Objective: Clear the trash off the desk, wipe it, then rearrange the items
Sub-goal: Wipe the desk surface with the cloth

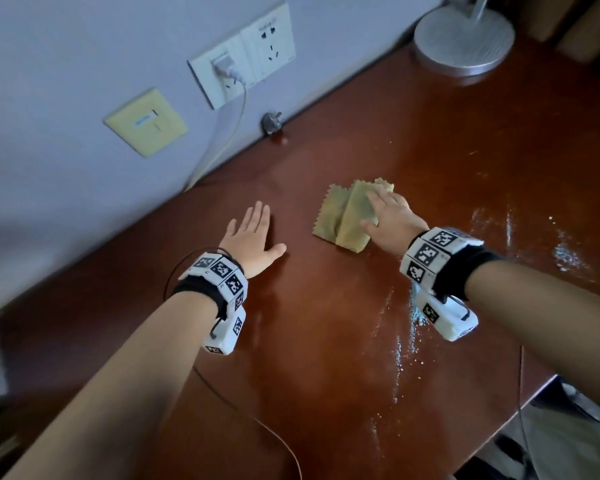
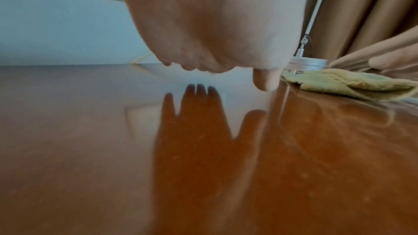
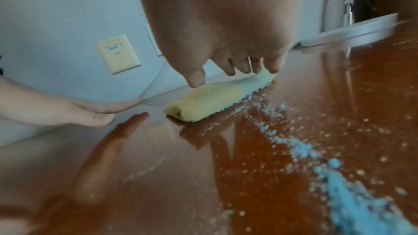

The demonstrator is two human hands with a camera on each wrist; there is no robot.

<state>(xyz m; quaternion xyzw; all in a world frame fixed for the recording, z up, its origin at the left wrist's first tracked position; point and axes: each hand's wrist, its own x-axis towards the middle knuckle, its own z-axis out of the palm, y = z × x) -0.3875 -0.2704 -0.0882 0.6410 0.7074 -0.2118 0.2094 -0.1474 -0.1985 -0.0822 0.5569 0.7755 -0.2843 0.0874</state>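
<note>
A folded yellow-green cloth (image 1: 340, 216) lies on the glossy reddish-brown desk (image 1: 326, 341). My right hand (image 1: 387, 220) presses flat on the cloth's right part with straight fingers; the right wrist view shows the fingertips (image 3: 242, 68) on the cloth (image 3: 210, 99). My left hand (image 1: 253, 233) lies flat and spread just over the bare desk, left of the cloth and apart from it, holding nothing. In the left wrist view the cloth (image 2: 353, 85) sits off to the right of my thumb (image 2: 267, 81). Pale crumbs and powder (image 1: 406, 337) streak the desk behind and right of my right hand.
A round white lamp base (image 1: 465, 36) stands at the desk's far right corner. On the wall are a double socket (image 1: 246, 53) with a plugged white cable (image 1: 229, 133), a cream plate (image 1: 146, 123), and a loose grey plug (image 1: 272, 123) at the desk's back edge.
</note>
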